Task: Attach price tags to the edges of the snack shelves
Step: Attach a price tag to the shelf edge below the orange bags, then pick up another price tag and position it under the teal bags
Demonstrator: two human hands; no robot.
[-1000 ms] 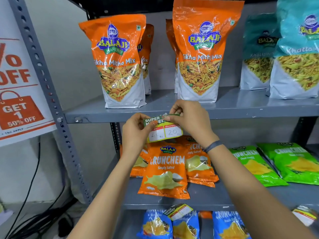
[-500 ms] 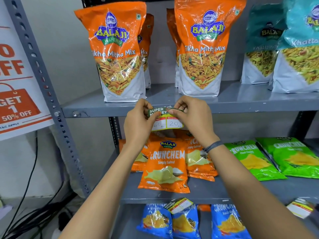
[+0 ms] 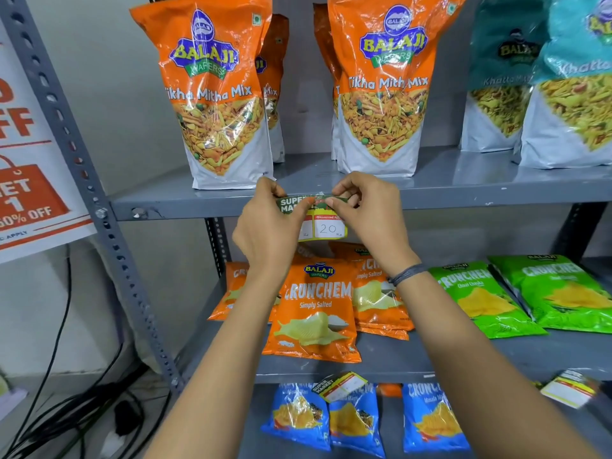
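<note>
Your left hand (image 3: 268,233) and right hand (image 3: 367,210) pinch the green top strip of a price tag (image 3: 323,225) against the front edge of the upper shelf (image 3: 496,195). The tag hangs below the edge, showing "20" in its white box. 2 orange Tikha Mitha Mix bags (image 3: 218,94) stand just behind your hands. Below, an orange Crunchem packet (image 3: 314,309) lies on the middle shelf (image 3: 414,362), whose edge carries another tag (image 3: 342,385).
</note>
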